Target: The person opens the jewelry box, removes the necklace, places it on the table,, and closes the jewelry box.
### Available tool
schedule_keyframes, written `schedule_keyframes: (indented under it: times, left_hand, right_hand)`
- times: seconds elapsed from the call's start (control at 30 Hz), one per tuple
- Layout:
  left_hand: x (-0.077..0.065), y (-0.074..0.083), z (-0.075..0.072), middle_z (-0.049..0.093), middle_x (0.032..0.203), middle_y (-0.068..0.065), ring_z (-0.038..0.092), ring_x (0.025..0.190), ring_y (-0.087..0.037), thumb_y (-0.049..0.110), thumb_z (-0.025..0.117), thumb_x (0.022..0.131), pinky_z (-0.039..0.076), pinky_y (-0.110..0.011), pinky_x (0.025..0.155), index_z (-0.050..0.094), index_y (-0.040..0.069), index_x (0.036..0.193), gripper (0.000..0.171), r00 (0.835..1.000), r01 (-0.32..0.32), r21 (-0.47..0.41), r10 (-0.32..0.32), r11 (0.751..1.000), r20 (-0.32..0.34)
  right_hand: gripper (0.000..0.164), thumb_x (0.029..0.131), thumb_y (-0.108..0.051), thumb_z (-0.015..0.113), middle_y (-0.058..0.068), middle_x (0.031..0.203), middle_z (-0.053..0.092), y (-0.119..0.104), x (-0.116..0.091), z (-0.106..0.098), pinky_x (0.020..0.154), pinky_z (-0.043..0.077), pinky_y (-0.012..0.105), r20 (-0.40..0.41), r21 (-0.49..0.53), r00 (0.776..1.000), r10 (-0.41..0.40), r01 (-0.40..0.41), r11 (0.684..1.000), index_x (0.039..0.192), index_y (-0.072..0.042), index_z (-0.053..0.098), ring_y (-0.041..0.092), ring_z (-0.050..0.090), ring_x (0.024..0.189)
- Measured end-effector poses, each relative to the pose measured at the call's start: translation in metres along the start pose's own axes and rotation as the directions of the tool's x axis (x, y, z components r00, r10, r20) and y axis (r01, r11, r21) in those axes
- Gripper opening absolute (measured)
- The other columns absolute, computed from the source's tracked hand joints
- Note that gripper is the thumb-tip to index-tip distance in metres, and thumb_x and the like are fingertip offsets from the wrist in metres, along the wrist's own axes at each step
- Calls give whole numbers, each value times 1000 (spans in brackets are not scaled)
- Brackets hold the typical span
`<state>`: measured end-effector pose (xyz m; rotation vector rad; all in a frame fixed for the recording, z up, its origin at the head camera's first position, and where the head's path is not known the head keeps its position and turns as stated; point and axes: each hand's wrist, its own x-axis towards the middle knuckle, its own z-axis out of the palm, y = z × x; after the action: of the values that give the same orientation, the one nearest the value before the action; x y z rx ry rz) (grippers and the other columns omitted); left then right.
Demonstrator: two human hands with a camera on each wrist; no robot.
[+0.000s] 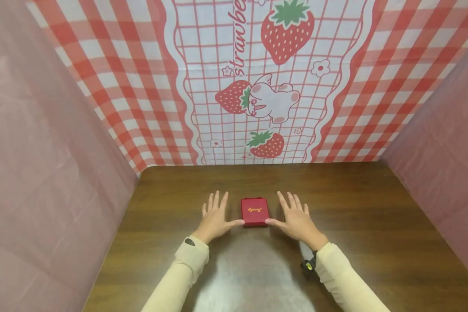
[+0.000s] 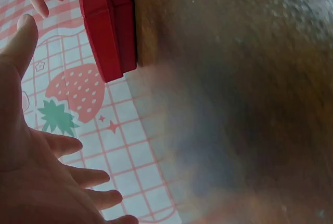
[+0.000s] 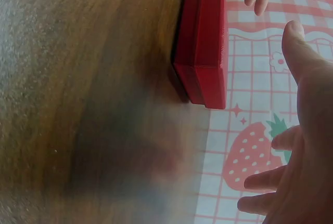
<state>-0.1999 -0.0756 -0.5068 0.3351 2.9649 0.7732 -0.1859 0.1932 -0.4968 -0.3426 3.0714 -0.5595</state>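
A small red box (image 1: 255,211) with gold lettering on its lid lies on the wooden table, between the two hands. To its left is the left hand (image 1: 214,219), fingers straight and spread, the thumb tip near the box's front left corner. The right hand (image 1: 296,220) mirrors it on the other side, with its thumb tip by the front right corner. Both wrist views show the closed box (image 2: 112,26) (image 3: 205,47) with a visible gap between it and each thumb. Neither hand grips anything.
The brown wooden table (image 1: 171,260) reaches back to a red-checked cloth (image 1: 132,86) printed with strawberries. Pink fabric panels (image 1: 62,173) hang along both sides. A dark device (image 1: 308,265) is strapped at the right wrist.
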Motion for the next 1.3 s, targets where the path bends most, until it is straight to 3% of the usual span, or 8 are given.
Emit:
schedule_keyframes:
  times: [0.47, 0.7, 1.3]
  left_hand:
    - [9, 3, 11, 19, 161, -23, 14, 149, -42, 59, 78, 71, 15, -65, 116, 19, 7, 155, 115, 996, -31, -104, 39, 994, 74]
    - [12, 2, 19, 26, 158, -24, 24, 145, -45, 56, 80, 70, 22, -66, 112, 22, 6, 154, 114, 994, -35, -131, 49, 991, 100]
    - [22, 7, 24, 32, 156, -22, 30, 143, -41, 52, 85, 67, 26, -63, 111, 24, 2, 153, 116, 990, -43, -130, 59, 991, 124]
  right_hand:
    - [102, 80, -63, 66, 30, 154, 30, 5, 4, 11, 108, 24, 71, 28, 49, 999, -28, 27, 998, 154, -7, 23, 50, 28, 141]
    - [104, 78, -64, 68, 29, 151, 35, 9, 7, 17, 107, 27, 70, 27, 53, 998, -62, 61, 997, 153, -6, 26, 48, 33, 139]
    - [106, 77, -64, 70, 30, 149, 39, 4, 15, 20, 107, 29, 69, 83, 92, 993, -81, 74, 993, 153, -5, 26, 45, 38, 138]
